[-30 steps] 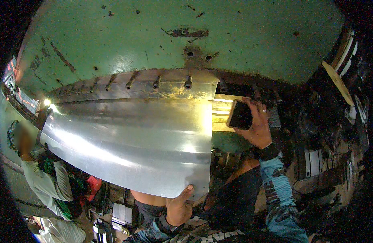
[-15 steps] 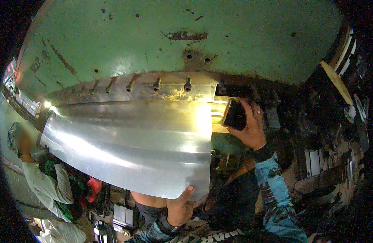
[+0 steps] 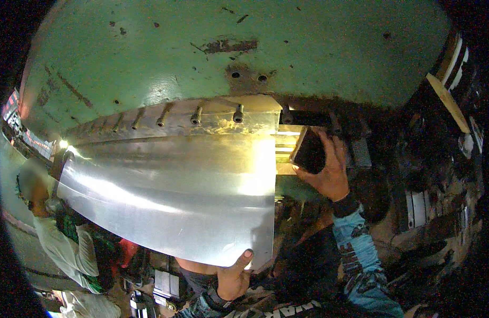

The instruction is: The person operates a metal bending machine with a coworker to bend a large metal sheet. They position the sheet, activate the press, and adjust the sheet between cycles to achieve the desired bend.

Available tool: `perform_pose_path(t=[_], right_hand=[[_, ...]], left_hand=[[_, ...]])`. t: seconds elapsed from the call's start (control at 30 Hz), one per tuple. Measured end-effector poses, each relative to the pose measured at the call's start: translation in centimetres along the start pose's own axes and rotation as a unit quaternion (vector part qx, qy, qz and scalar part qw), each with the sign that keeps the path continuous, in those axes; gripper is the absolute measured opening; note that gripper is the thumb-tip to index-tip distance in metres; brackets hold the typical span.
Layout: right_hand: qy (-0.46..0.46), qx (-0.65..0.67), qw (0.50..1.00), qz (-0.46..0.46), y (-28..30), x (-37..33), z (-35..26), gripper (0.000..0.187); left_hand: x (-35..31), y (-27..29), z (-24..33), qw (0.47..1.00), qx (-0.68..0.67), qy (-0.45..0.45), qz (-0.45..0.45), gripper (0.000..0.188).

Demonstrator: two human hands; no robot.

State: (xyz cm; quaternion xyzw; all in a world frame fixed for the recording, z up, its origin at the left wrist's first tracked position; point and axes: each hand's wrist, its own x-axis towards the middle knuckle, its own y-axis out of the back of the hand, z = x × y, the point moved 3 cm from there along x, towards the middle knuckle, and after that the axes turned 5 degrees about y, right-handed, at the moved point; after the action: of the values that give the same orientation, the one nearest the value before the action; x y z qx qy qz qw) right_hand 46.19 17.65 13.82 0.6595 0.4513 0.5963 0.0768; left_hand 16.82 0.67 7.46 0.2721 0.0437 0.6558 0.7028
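Observation:
A large shiny metal sheet (image 3: 165,183) lies with its far edge in the green press-like machine (image 3: 319,50), under a row of bolts (image 3: 196,115). My left hand (image 3: 235,280) grips its near edge close to the right corner, thumb on top and fingers hidden beneath. Just beyond the sheet's right end, my right hand (image 3: 333,175) holds a smartphone (image 3: 310,151), its dark side facing me. Yellowish light falls from the phone onto the sheet's end and the slotted metal bars (image 3: 285,151) beside it.
Another person (image 3: 64,238) in a light long-sleeved top stands by the sheet's far left end. A lamp (image 3: 63,143) glows there. Below the sheet is a boxy grey object (image 3: 166,283). A yellowish strip (image 3: 447,102) leans at the far right.
The view has shifted slightly, and the sheet's near edge appears a little lower. The bright patch at the sheet's right end has spread leftward and nearer. Both hands keep their holds.

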Motion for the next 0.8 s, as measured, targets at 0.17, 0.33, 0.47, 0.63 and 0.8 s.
perform_pose_path(t=[0.17, 0.33, 0.47, 0.63, 0.8], right_hand=[[-0.084, 0.024, 0.996, -0.014, -0.9, -0.8, 0.7, 0.099], [-0.097, 0.021, 0.995, 0.003, -1.5, -1.7, 1.5, 0.099], [-0.099, 0.059, 0.993, 0.007, -0.4, -2.3, 2.7, 0.099], [-0.067, 0.128, 0.988, -0.047, 3.6, -2.7, 6.6, 0.1], [-0.161, 0.228, 0.956, -0.088, 4.8, -1.7, 8.4, 0.098]], left_hand=[[-0.4, -0.2, -0.8, 0.999, 0.049, -0.014, -0.014, 0.054], [0.0, -0.9, -1.2, 0.957, -0.159, 0.242, 0.011, 0.046], [-0.1, -1.8, -0.9, 0.775, -0.48, 0.399, 0.092, 0.046], [0.8, -2.0, -0.8, 0.768, -0.52, 0.365, 0.08, 0.057], [0.4, -1.3, -0.1, 0.781, -0.482, 0.393, 0.06, 0.044]])
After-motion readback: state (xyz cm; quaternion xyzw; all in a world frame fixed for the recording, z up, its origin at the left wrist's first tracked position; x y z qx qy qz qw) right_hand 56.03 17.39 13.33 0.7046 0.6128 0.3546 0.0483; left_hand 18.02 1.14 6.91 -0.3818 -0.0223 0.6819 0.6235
